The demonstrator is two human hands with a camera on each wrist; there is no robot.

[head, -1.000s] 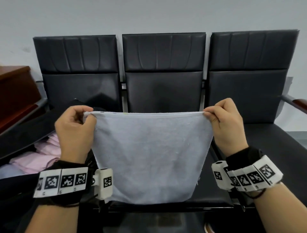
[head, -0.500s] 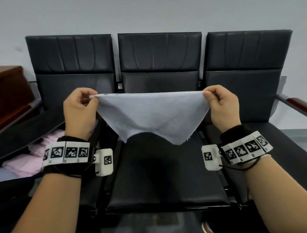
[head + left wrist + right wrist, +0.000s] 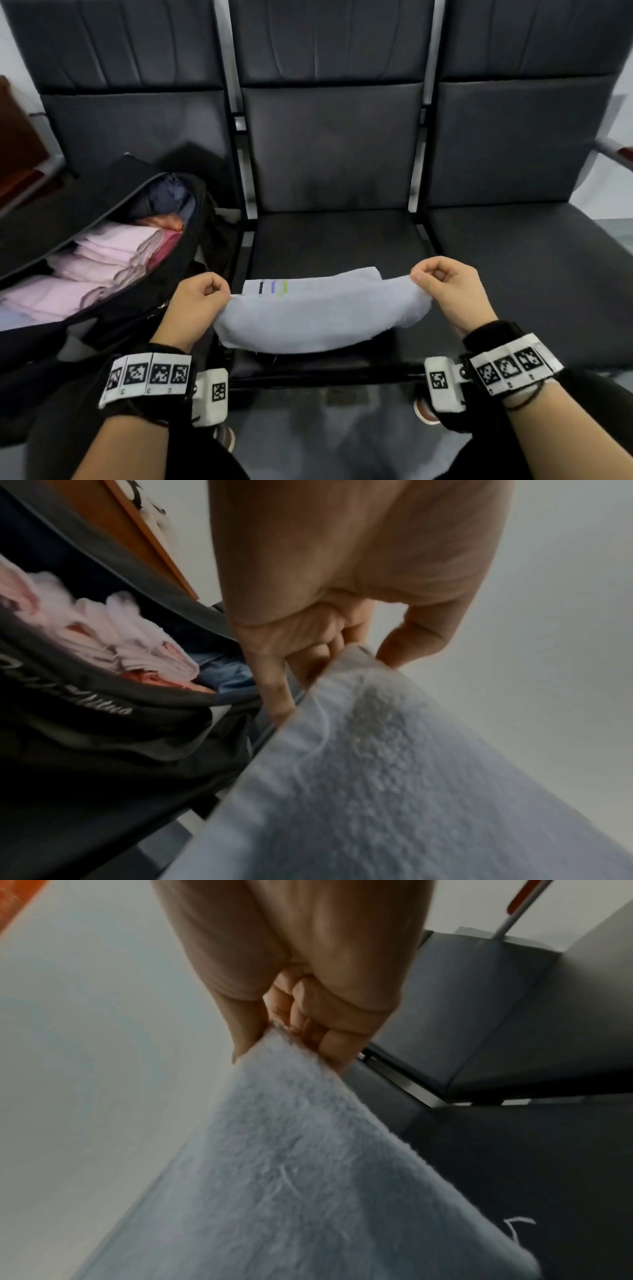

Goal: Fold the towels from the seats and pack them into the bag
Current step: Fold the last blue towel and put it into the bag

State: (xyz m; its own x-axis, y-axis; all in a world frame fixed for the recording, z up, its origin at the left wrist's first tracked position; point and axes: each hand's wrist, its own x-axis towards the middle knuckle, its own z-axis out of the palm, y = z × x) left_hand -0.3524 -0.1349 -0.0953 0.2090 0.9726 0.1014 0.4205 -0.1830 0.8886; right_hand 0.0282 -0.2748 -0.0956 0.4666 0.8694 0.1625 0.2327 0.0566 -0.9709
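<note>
holding the pale blue towel (image 3: 318, 315) by its two near corners, the left hand (image 3: 197, 301) and right hand (image 3: 448, 291) each pinch it tight. it stretches left to right over the middle seat (image 3: 329, 240), far edge lying there. the open bag (image 3: 113, 267) sits left, nearer the left hand. only the left wrist view shows writing on the bag.

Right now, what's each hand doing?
Left hand: pinching the left corner of the light blue towel.
Right hand: pinching the towel's right corner.
</note>
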